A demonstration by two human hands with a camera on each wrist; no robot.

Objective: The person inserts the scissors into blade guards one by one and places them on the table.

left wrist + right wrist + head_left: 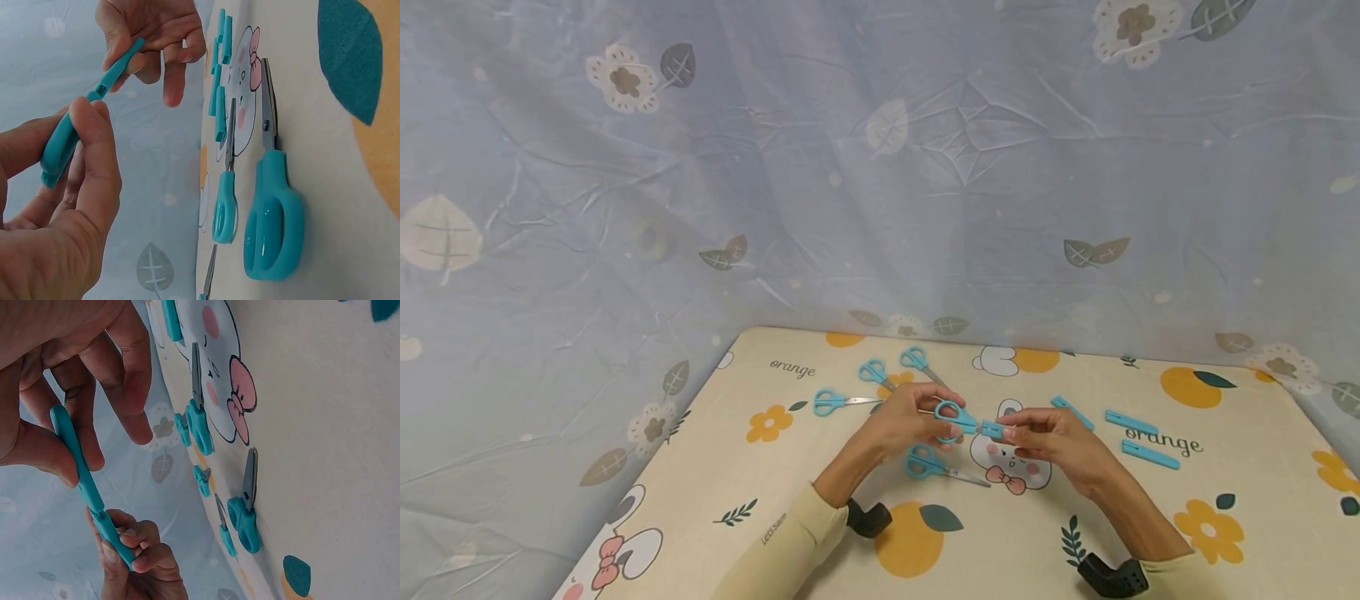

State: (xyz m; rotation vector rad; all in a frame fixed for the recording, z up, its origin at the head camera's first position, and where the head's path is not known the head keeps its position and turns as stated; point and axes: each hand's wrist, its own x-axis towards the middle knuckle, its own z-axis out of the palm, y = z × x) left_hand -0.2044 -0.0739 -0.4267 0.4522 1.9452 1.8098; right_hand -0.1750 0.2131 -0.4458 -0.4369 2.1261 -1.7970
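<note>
My left hand (913, 417) pinches a pair of blue-handled scissors (951, 411) by the finger loops, above the table. From the other side, my right hand (1060, 442) pinches a slim blue blade cover (993, 429) between thumb and fingers. In both wrist views the cover (122, 65) sits over the blades, its open end meeting the scissors' handle (114, 537). The blades are almost wholly hidden inside it. Just below my left hand lies another pair of scissors (925, 461) with bare metal blades.
More bare-bladed scissors (829, 402) lie on the left and behind my left hand. Right of my right hand are three loose blade covers (1150, 454). The table wears a cream printed cloth (1015, 550); a pale blue floral curtain (820, 208) hangs behind.
</note>
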